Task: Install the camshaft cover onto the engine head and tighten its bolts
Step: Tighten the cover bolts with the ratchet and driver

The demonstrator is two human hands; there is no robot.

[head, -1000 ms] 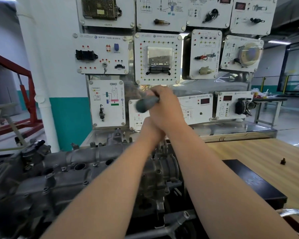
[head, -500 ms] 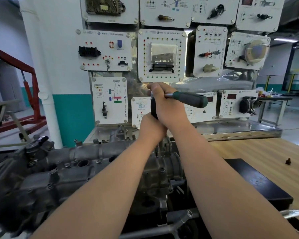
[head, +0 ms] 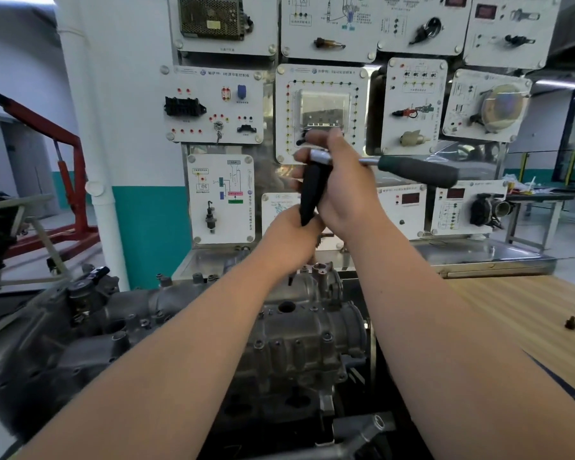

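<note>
The grey camshaft cover [head: 299, 343] lies on the engine head [head: 90, 330] below my arms, with bolts visible along its edge. Above it, my right hand [head: 346, 194] grips the head of a ratchet wrench [head: 419, 172], whose dark green handle points to the right. A black extension [head: 311, 194] hangs down from the ratchet head. My left hand [head: 289, 240] holds the extension's lower end just above the cover's far edge. The tip of the tool is hidden behind my left hand.
A loose bolt [head: 570, 323] lies on the wooden table [head: 512, 313] to the right. A training board with white panels [head: 213, 104] stands right behind the engine. A red engine hoist [head: 67, 154] is at the far left.
The ratchet handle has swung from pointing left to pointing right. Both hands stay on the tool, and the black extension now shows between them.
</note>
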